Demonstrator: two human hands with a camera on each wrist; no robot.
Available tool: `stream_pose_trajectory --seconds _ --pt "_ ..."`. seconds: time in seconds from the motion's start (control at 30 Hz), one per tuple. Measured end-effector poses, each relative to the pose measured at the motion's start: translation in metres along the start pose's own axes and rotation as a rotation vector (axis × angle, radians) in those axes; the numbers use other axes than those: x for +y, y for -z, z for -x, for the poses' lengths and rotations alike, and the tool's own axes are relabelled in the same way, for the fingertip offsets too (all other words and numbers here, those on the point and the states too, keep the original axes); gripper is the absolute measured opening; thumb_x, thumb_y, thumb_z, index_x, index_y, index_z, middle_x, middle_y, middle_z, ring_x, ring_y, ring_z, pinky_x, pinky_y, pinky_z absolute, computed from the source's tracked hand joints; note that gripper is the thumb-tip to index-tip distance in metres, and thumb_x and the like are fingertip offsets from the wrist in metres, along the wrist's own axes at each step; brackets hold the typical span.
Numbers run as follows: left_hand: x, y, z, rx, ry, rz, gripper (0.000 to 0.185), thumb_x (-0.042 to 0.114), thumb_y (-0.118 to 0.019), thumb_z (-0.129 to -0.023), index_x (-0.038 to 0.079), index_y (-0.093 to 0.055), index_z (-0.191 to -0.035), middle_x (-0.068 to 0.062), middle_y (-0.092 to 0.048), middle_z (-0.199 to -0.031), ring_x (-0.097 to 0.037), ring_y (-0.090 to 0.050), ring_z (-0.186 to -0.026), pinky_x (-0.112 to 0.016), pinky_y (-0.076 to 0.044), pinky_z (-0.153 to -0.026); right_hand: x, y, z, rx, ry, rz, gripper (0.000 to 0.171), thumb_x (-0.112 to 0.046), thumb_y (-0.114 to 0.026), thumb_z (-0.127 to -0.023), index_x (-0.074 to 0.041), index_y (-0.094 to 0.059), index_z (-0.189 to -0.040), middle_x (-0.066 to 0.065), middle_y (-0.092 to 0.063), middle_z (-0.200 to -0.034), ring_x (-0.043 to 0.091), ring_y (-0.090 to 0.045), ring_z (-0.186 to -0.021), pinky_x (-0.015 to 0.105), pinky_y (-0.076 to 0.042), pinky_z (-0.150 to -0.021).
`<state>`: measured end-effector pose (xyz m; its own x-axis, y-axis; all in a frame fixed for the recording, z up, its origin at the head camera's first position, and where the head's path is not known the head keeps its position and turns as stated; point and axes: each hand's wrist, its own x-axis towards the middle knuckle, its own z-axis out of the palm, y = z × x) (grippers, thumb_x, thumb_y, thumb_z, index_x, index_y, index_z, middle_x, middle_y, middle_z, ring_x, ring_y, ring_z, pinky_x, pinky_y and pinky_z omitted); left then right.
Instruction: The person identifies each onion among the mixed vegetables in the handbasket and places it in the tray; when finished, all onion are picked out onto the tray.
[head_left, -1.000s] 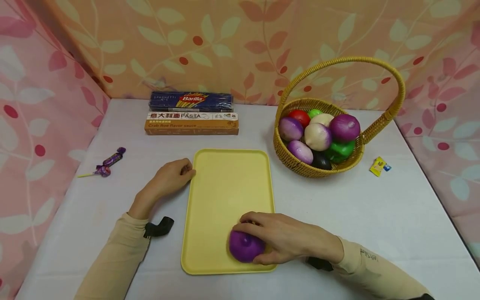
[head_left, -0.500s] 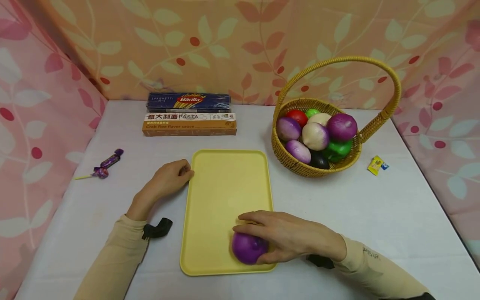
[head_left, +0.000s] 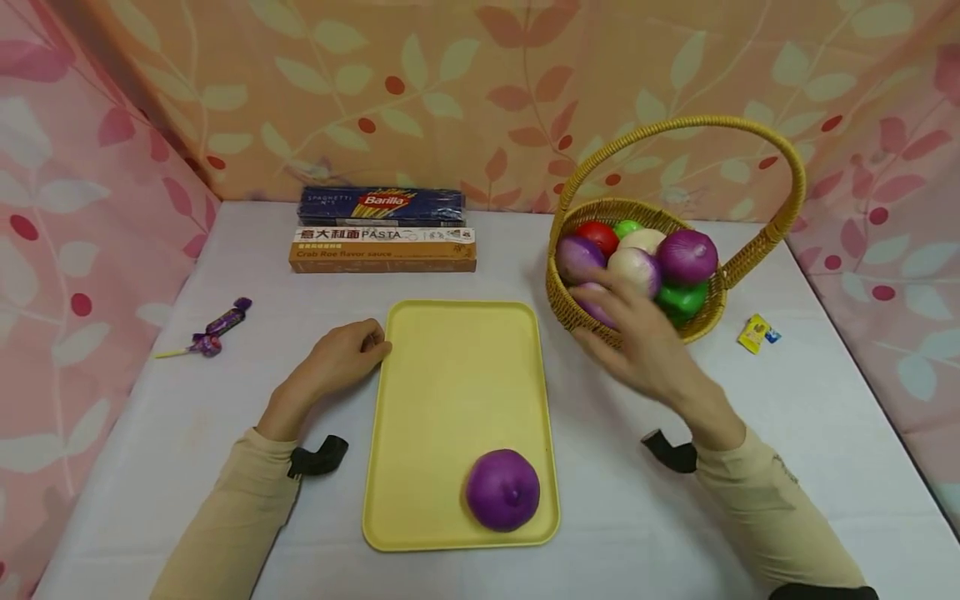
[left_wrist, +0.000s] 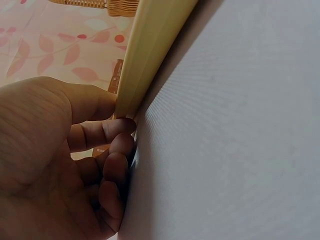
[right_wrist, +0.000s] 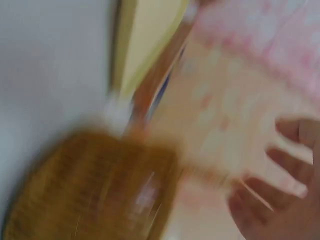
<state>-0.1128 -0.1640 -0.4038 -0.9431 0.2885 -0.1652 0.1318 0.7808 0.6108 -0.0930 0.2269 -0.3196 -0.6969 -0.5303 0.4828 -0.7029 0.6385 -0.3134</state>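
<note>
My left hand (head_left: 345, 354) pinches the left rim of a yellow tray (head_left: 450, 375). In the left wrist view, the thumb (left_wrist: 95, 103) lies on the rim, with the other fingers curled beneath. A purple onion (head_left: 502, 492) sits at the tray's lower right, untouched. My right hand (head_left: 637, 337), fingers spread and slightly blurred, is over the near edge of a wicker basket (head_left: 558, 292). It holds nothing and partly hides the contents. Inside are another purple onion (head_left: 687, 257), several purple-white vegetables, a red one (head_left: 597, 236) and a green pepper (head_left: 681, 300).
A blue Barilla spaghetti box (head_left: 382, 206) and a brown pasta box (head_left: 382, 250) lie behind the tray. At left are a lollipop (head_left: 206, 344) and a purple-wrapped candy (head_left: 227, 319). Small yellow and blue packets (head_left: 754, 333) lie right of the basket, whose tall handle (head_left: 795, 183) arches up.
My right hand has let go of the purple onion, leaving it on the tray, and has moved up and right to the basket. The left hand stays at the tray rim.
</note>
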Motion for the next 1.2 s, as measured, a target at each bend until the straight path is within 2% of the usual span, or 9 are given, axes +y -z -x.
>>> stream_pose_trajectory --seconds 0.1,0.17,0.47,0.63,0.7,0.8,0.93,1.03,1.2 --pt "0.0 -0.002 0.0 -0.01 0.008 -0.002 0.017 0.023 -0.055 -0.097 0.008 -0.061 -0.094 -0.003 -0.053 -0.075 -0.018 -0.047 -0.069 -0.03 -0.037 -0.064 0.041 0.015 -0.005 0.223 -0.166 0.114 0.044 -0.009 -0.066 -0.084 -0.001 -0.059 -0.126 0.026 -0.049 -0.139 0.044 -0.046 -0.126 0.057 -0.038 -0.104" --pt "0.001 -0.003 0.0 -0.015 0.011 -0.003 0.017 0.023 -0.055 -0.097 0.008 -0.061 -0.094 -0.003 -0.052 -0.075 -0.018 -0.047 -0.069 -0.03 -0.036 -0.064 0.064 0.023 -0.002 0.258 -0.297 0.184 0.046 -0.012 -0.064 -0.086 -0.002 -0.056 -0.13 0.027 -0.044 -0.142 0.047 -0.043 -0.128 0.06 -0.035 -0.106" --pt "0.001 -0.006 -0.002 -0.012 0.001 -0.017 0.016 0.023 -0.056 -0.097 0.008 -0.061 -0.094 -0.003 -0.053 -0.075 -0.017 -0.047 -0.069 -0.03 -0.037 -0.063 0.1 0.034 0.014 0.016 -0.573 0.257 0.047 -0.023 -0.048 -0.099 -0.002 -0.046 -0.141 0.036 -0.029 -0.149 0.057 -0.03 -0.136 0.066 -0.022 -0.112" --pt "0.001 -0.006 0.0 -0.013 0.004 -0.016 0.017 0.023 -0.056 -0.097 0.007 -0.061 -0.094 -0.004 -0.053 -0.075 -0.018 -0.047 -0.069 -0.03 -0.037 -0.063 0.097 0.036 0.013 -0.033 -0.664 0.281 0.053 -0.026 -0.051 -0.098 -0.011 -0.04 -0.147 0.032 -0.029 -0.151 0.06 -0.037 -0.128 0.074 -0.03 -0.1" --pt "0.0 -0.006 0.0 -0.017 0.007 -0.015 0.017 0.023 -0.056 -0.097 0.008 -0.061 -0.094 -0.003 -0.054 -0.075 -0.018 -0.048 -0.069 -0.03 -0.037 -0.063 0.092 0.037 0.014 0.01 -0.676 0.304 0.056 -0.027 -0.055 -0.095 -0.012 -0.041 -0.147 0.03 -0.034 -0.148 0.058 -0.041 -0.125 0.075 -0.035 -0.094" --pt "0.0 -0.007 0.0 -0.026 0.007 -0.01 0.017 0.024 -0.056 -0.097 0.008 -0.061 -0.095 -0.003 -0.054 -0.075 -0.018 -0.048 -0.069 -0.03 -0.037 -0.063 0.08 0.039 0.015 0.166 -0.631 0.315 0.059 -0.028 -0.061 -0.09 -0.011 -0.045 -0.145 0.026 -0.042 -0.141 0.05 -0.045 -0.123 0.07 -0.039 -0.092" --pt "0.001 -0.005 -0.001 -0.019 0.008 -0.017 0.017 0.024 -0.055 -0.097 0.008 -0.061 -0.094 -0.004 -0.054 -0.076 -0.018 -0.048 -0.069 -0.03 -0.037 -0.063 0.049 0.037 0.011 0.319 -0.456 0.227 0.062 -0.025 -0.072 -0.082 -0.012 -0.052 -0.14 0.026 -0.046 -0.132 0.041 -0.049 -0.117 0.06 -0.043 -0.091" --pt "0.0 -0.003 -0.001 -0.007 0.009 -0.022 0.017 0.024 -0.055 -0.097 0.008 -0.061 -0.093 -0.004 -0.054 -0.076 -0.018 -0.048 -0.07 -0.03 -0.037 -0.064 0.02 0.029 0.007 0.275 -0.299 0.105 0.063 -0.027 -0.077 -0.078 -0.013 -0.057 -0.136 0.025 -0.046 -0.128 0.037 -0.049 -0.114 0.052 -0.045 -0.086" --pt "-0.001 -0.001 -0.001 0.001 0.002 -0.016 0.017 0.023 -0.056 -0.098 0.008 -0.061 -0.093 -0.004 -0.054 -0.076 -0.018 -0.048 -0.07 -0.03 -0.036 -0.064 -0.019 0.003 0.008 0.057 -0.1 -0.004 0.06 -0.045 -0.073 -0.083 -0.014 -0.058 -0.133 0.016 -0.05 -0.131 0.03 -0.05 -0.118 0.045 -0.046 -0.092"
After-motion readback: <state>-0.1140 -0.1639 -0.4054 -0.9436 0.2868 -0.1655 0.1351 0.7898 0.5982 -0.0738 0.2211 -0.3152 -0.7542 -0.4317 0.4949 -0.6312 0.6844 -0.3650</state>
